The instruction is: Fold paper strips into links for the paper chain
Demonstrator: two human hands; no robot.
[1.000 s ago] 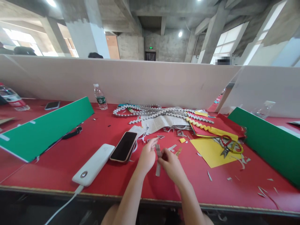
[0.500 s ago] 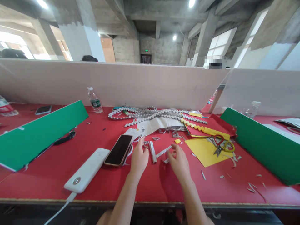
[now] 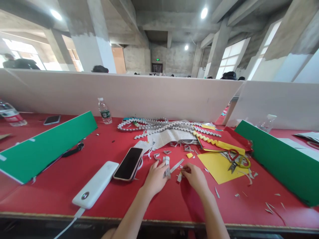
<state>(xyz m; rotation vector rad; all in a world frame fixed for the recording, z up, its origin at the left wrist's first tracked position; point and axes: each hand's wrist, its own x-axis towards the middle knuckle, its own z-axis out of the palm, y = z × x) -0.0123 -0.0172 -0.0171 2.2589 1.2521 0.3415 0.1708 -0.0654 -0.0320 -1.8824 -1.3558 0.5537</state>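
My left hand [image 3: 156, 177] rests on the red table [image 3: 62, 179] and pinches a short folded strip of printed paper [image 3: 167, 166], holding it upright. My right hand [image 3: 195, 176] lies close beside it with fingers curled on another small paper strip [image 3: 179, 177] flat on the table. A loose flat strip [image 3: 176, 165] lies just beyond both hands. Small folded paper pieces [image 3: 166, 152] are scattered further out.
A phone [image 3: 129, 163] and a white power bank [image 3: 95, 184] with cable lie left of my hands. Long zigzag paper chains [image 3: 159, 125], newspaper, yellow paper [image 3: 219, 162] and scissors [image 3: 235, 159] sit beyond and right. Green boards [image 3: 45, 146] flank both sides; a bottle [image 3: 104, 111] stands by the white divider.
Both hands had let the strip go and spread open over the table. Now the left hand has pinched a folded strip again and the right hand has closed on a small piece.
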